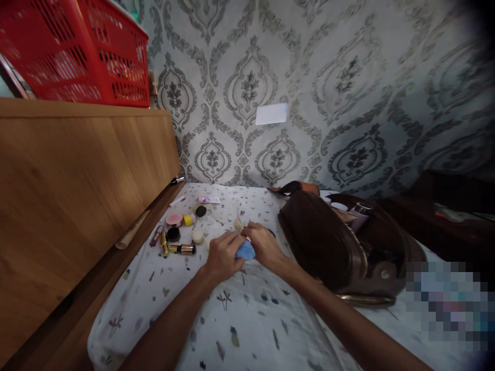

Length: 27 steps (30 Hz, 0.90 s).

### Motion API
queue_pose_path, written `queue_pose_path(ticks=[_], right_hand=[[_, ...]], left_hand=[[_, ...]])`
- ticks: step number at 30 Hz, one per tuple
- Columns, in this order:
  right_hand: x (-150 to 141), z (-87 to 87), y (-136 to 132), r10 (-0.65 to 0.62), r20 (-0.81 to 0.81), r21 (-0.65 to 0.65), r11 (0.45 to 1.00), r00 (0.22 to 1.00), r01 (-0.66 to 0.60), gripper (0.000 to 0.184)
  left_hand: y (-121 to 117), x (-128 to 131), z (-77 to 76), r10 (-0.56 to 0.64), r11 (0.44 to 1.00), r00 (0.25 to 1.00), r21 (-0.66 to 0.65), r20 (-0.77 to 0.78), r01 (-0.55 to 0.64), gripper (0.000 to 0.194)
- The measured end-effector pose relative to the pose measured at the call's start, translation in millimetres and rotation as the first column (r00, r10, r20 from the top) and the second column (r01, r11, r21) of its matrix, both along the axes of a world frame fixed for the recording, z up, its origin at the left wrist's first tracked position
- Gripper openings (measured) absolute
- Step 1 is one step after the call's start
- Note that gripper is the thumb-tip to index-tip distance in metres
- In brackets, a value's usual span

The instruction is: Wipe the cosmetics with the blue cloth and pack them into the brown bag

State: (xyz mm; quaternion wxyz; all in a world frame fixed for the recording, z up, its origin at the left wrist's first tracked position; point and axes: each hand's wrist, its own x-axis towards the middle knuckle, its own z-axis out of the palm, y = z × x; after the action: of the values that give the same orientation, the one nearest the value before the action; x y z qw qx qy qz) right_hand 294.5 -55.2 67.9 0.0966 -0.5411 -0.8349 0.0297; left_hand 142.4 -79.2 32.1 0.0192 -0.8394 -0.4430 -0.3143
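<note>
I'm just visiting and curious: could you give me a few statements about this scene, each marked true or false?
1. The person's left hand and right hand are close together at a small light-blue object. True.
2. The dark-brown bag with a gold-coloured zip is fully closed. False: it is open, with items showing inside.
3. A round pink case lies on the white cloth printed with small motifs. True.
4. The red plastic basket with slotted sides stands on the cloth. False: it stands on the brown wooden cabinet.
5. A white rectangle shows against the grey-patterned wall. True.
</note>
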Motion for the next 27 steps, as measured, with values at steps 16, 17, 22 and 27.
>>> queue_pose_path(ticks=[16, 17, 22, 27], right_hand=[[8, -79.3, -51, 0.496, -0.378, 0.520, 0.812, 0.782, -0.264, 0.018], [9, -79.6, -50, 0.487, -0.397, 0.502, 0.825, 0.778, -0.260, 0.018], [12, -84.4, -48, 0.434, -0.501, 0.438, 0.873, 0.749, -0.213, 0.019], [16, -92.3, -46, 0.378, -0.592, 0.404, 0.904, 0.711, -0.144, 0.017]], left_hand=[[56, -104, 11.1, 0.492, 0.861, 0.785, -0.077, 0.377, -0.503, 0.037], [58, -108, 10.8, 0.497, 0.863, 0.795, -0.103, 0.347, -0.494, 0.037], [58, -107, 2.4, 0.393, 0.901, 0.913, -0.241, 0.106, -0.360, 0.032], [54, -104, -3.6, 0.243, 0.890, 0.969, -0.386, -0.049, -0.243, 0.033]])
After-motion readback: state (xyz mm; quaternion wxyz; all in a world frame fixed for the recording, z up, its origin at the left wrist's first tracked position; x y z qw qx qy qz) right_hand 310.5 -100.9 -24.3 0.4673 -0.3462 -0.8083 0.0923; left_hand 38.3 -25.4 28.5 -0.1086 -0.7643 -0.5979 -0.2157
